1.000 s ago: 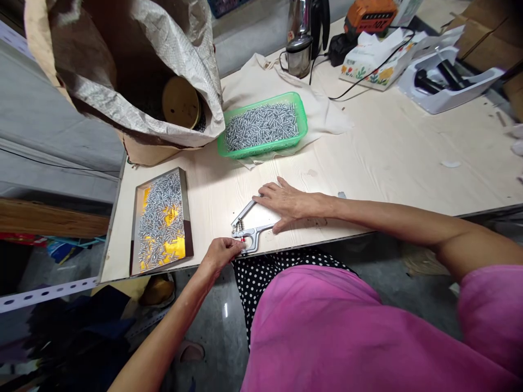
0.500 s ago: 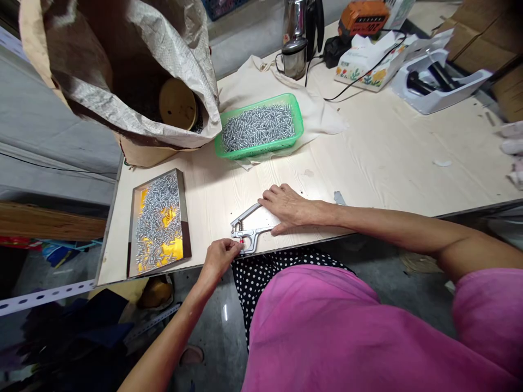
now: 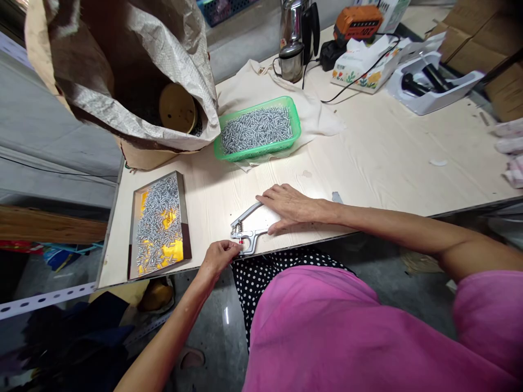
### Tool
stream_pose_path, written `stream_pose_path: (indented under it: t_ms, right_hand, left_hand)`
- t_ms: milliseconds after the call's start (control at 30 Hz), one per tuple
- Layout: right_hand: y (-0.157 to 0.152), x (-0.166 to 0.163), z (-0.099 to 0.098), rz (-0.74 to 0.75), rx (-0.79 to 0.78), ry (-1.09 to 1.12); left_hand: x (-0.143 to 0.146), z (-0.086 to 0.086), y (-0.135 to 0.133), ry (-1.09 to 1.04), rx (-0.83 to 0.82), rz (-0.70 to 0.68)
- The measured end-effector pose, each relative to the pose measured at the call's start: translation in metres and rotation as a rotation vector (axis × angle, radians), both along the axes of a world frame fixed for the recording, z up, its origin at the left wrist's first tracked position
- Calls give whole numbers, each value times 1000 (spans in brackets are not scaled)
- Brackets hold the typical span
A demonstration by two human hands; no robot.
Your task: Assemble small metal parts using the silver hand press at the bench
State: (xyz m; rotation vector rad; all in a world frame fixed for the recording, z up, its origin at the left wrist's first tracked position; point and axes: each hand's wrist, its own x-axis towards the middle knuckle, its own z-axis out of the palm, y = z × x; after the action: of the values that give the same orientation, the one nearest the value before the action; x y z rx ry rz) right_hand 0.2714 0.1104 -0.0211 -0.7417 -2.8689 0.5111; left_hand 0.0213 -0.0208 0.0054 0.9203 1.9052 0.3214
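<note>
At the table's front edge lie the metal snap pliers [image 3: 248, 238], with a spring and a red part near the jaws. My right hand [image 3: 291, 208] is around the two handles, fingers on the upper one and thumb by the lower one; the handles stand apart. Fingertips of my left hand [image 3: 221, 255] are pinched together right at the jaws. Whatever they hold is too small to make out. Left of the pliers, a shallow tray [image 3: 184, 215] holds many small silvery metal pieces [image 3: 157, 218] over a yellow bottom.
Behind the pliers, a green plastic basket [image 3: 297, 128] full of similar metal pieces rests on a pale cloth [image 3: 327, 124]. A large open sack [image 3: 163, 51] stands at back left. Farther back are a metal cup [image 3: 291, 64], a tissue pack [image 3: 359, 71] and a white tray [image 3: 425, 100].
The view has shifted slightly. Both hands keep their places at the pliers, and the handles look about equally far apart.
</note>
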Motion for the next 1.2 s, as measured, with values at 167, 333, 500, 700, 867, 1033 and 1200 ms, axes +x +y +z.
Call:
stream_pose_path:
  t_ms: [167, 333, 500, 700, 867, 1033, 1200]
  right_hand:
    - [6, -4, -3, -51, -4, -23]
    - [4, -2, -9, 37, 18, 44]
    - [-4, 5, -13, 68, 49, 24]
    - [-13, 7, -7, 91, 10, 54]
    - [-20, 8, -9, 89, -5, 101]
    - [-23, 7, -13, 84, -14, 132]
    - [-26, 11, -14, 45, -27, 166]
  left_hand:
    - [1, 3, -1, -10, -5, 2]
    - [1, 4, -2, -3, -17, 15]
    - [0, 2, -3, -17, -17, 22]
    - [-3, -2, -3, 24, -18, -22]
    - [7, 5, -18, 434, 246, -256]
    - [38, 0, -9, 615, 669, -650]
    - [46, -19, 34, 550, 731, -918]
